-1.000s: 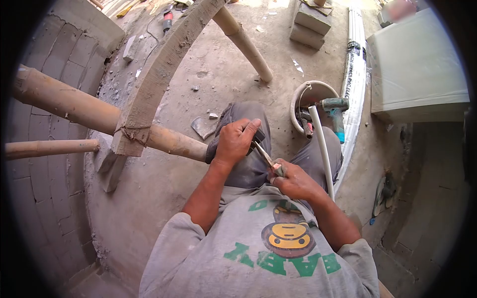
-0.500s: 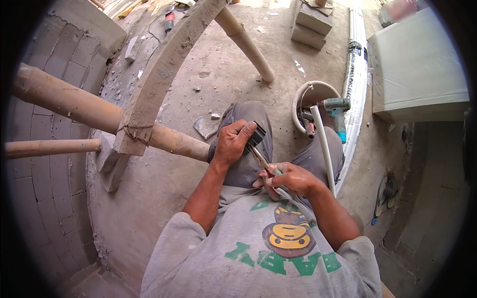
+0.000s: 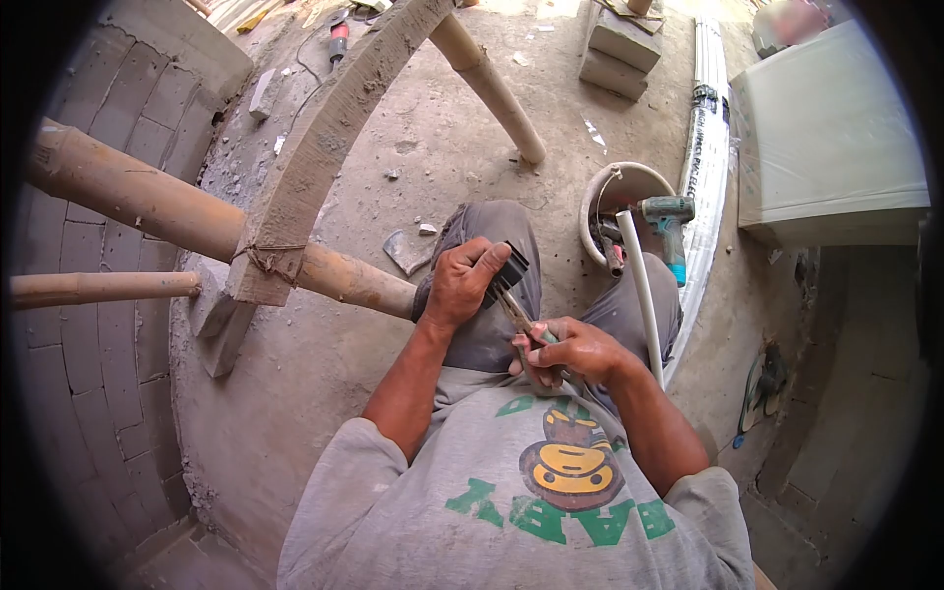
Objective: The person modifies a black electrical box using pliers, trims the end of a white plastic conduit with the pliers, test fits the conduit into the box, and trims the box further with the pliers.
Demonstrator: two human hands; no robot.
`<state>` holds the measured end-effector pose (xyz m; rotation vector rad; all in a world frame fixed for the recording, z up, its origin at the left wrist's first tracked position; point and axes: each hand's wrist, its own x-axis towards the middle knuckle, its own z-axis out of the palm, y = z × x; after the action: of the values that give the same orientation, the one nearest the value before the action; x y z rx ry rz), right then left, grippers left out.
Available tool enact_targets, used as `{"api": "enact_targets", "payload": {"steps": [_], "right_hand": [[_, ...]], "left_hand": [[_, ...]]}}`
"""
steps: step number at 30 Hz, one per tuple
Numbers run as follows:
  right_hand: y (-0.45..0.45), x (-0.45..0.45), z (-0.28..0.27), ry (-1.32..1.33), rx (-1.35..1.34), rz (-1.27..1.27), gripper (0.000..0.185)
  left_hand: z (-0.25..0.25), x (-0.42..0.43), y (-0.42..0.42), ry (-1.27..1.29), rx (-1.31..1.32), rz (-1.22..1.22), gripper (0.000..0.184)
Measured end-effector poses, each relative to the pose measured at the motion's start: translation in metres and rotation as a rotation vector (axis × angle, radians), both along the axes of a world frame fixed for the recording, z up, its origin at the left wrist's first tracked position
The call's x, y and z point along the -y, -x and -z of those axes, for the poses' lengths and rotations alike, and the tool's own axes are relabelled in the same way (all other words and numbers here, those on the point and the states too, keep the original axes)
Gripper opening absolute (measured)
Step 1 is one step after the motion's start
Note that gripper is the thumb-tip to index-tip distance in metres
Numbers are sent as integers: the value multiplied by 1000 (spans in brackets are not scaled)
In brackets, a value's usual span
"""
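Observation:
My left hand (image 3: 460, 282) is closed around a small black box-like piece (image 3: 507, 267), its thumb pressed on the top edge. Below it, my right hand (image 3: 570, 349) grips the handles of a pair of pliers (image 3: 515, 312). The jaws of the pliers reach up to the lower edge of the black piece; their exact bite is hidden. Both hands are over my lap, in front of the grey shirt (image 3: 472, 423). A white pipe (image 3: 641, 290) leans against my right leg.
A bucket (image 3: 590, 231) holding tools stands ahead of my right knee, a teal cordless drill (image 3: 671, 231) at its rim. Bundled white pipes (image 3: 703, 157) run along the right. Bamboo poles (image 3: 354, 280) and a rough plank (image 3: 320, 147) cross on the left. Concrete blocks (image 3: 618, 59) sit ahead.
My right hand's fingers have shifted slightly on the plier handles. The left hand and the black piece stay almost in place.

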<state>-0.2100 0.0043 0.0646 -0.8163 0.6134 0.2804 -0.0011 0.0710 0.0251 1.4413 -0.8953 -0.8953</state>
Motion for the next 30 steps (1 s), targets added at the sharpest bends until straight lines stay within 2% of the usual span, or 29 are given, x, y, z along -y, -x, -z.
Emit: {"api": "enact_targets", "payload": {"steps": [5,7,10,13,14,17,20,23,26,30], "right_hand": [[-2,9,-3,66,21,-99,16],[-2,9,-1,127,32,-104,15],[-4,0,-21,1219,-112,-373,14],[-7,-18,-49,1680,-333,-328,14],[-7,-21,-47,1752,-381,-312,14],[-1,-22,-37,1686,-357,-210,13],[13,-14,-12,1391,-207,-200,17],[16,-11,-3,764,-103,-16,21],[11,-6,-14,378,-191,-15,20],[6,2,-18,256,-166,-67,14]], "left_hand": [[-3,-1,-2,2,-19,43,42],[-4,1,-3,-19,59,19,43],[-16,8,7,-104,253,-65,45],[-33,16,17,-223,418,-121,48],[-36,20,19,-259,461,-132,49],[-38,26,19,-329,461,-103,51],[-31,22,15,-290,413,-30,50],[-25,17,11,-207,240,-1,46],[-22,15,8,-151,220,18,47],[-19,13,9,-126,236,35,47]]}}
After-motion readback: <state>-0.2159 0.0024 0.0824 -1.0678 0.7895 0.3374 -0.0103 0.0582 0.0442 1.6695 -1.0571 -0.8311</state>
